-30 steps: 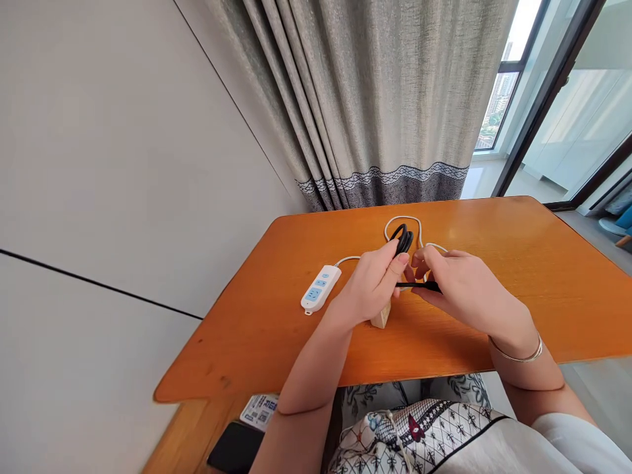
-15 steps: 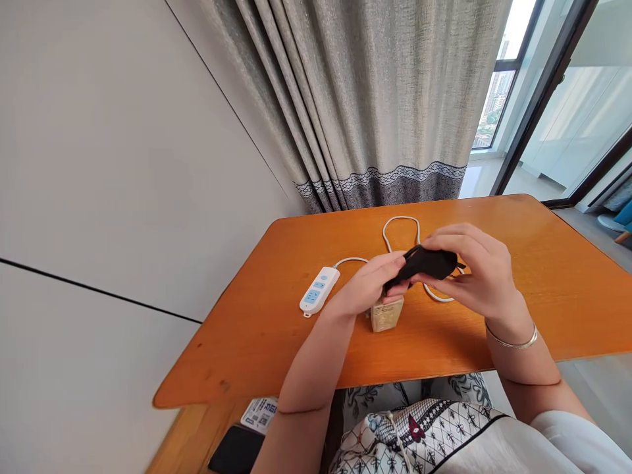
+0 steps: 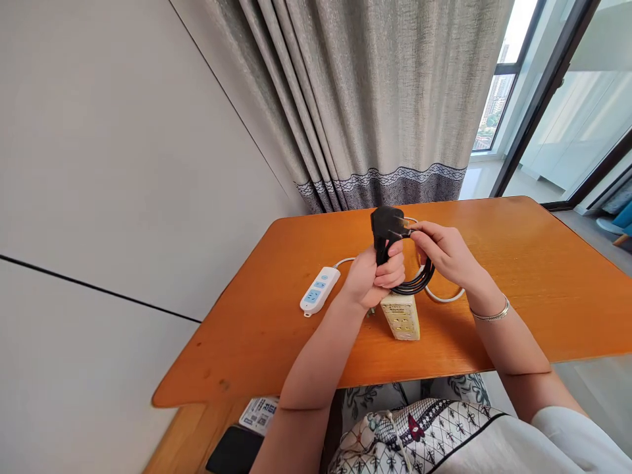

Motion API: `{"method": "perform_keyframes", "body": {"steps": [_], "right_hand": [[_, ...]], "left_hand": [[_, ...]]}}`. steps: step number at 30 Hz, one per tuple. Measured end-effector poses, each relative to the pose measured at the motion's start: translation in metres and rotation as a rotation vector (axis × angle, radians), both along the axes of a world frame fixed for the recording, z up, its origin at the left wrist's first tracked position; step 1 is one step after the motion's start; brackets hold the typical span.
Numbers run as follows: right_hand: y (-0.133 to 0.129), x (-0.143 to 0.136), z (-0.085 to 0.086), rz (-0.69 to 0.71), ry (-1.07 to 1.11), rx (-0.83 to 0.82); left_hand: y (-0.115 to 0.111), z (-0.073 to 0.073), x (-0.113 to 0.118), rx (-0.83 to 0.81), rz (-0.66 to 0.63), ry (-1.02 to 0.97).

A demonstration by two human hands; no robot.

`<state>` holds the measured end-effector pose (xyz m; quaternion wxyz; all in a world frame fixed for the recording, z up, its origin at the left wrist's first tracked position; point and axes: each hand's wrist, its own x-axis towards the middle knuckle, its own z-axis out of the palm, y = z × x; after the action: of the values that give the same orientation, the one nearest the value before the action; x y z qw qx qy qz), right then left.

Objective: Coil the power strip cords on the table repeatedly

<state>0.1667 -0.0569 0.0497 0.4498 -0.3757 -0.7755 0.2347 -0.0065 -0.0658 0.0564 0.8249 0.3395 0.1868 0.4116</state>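
Note:
A large black plug stands above my left hand, which is closed around its cord just below the plug body. Coiled black cable loops out to the right from that grip. My right hand pinches at the plug's metal prongs with thumb and fingertips. Directly beneath my left hand is a yellowed power strip, its socket face turned toward me and slightly tilted. Whether my left hand also holds this strip I cannot tell.
A white power strip with blue sockets lies to the left on the orange wooden table; its white cord curves behind my hands. A grey curtain hangs beyond. Below the table's front edge are a black item and a printed card.
The black plug has turned upright, showing its prongs and coiled cable. My right hand has moved down and closed onto the prongs. The yellowed strip has shifted right and shows more of its face.

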Motion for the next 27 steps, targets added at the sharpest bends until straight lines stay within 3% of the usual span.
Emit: {"method": "perform_keyframes", "body": {"steps": [9,14,17,22,27], "right_hand": [[0.012,-0.003,-0.006,-0.030,0.087,-0.062],[0.016,-0.003,-0.009,-0.060,0.125,-0.078],[0.021,-0.007,-0.014,-0.030,0.217,-0.142],[0.026,-0.014,-0.027,0.235,0.340,-0.142],[0.026,-0.021,-0.041,0.495,0.010,-0.261]], "left_hand": [[0.001,0.002,0.001,-0.010,0.009,0.041],[0.007,-0.009,0.004,0.093,0.138,0.134],[0.006,-0.008,0.006,0.095,0.202,0.152],[0.000,0.007,0.003,0.064,0.382,0.076],[0.001,0.018,-0.010,0.114,0.590,-0.047]]}}
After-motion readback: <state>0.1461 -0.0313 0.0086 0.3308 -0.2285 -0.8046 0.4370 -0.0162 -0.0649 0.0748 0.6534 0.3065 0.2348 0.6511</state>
